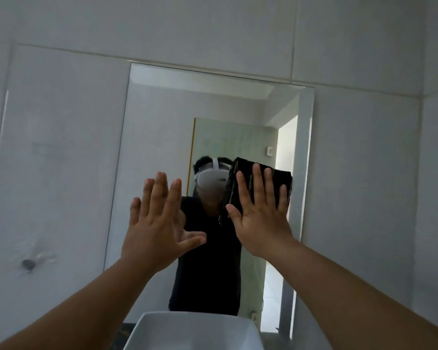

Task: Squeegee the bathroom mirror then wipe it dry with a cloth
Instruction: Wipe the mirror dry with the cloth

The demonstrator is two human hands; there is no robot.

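The tall rectangular mirror [162, 127] hangs on the white tiled wall straight ahead. My right hand [259, 213] lies flat, fingers spread, pressing a folded dark cloth [281, 180] against the glass at the mirror's middle right. My left hand [159, 223] is raised with its fingers apart at the mirror's middle left, holding nothing; I cannot tell whether its palm touches the glass. No squeegee is in view. The mirror reflects a person in a dark shirt wearing a white headset.
A white basin [195, 332] sits directly below the mirror at the bottom edge. A small dark knob [27, 264] sticks out of the wall at lower left. White tiled walls surround the mirror, with a corner at the far right.
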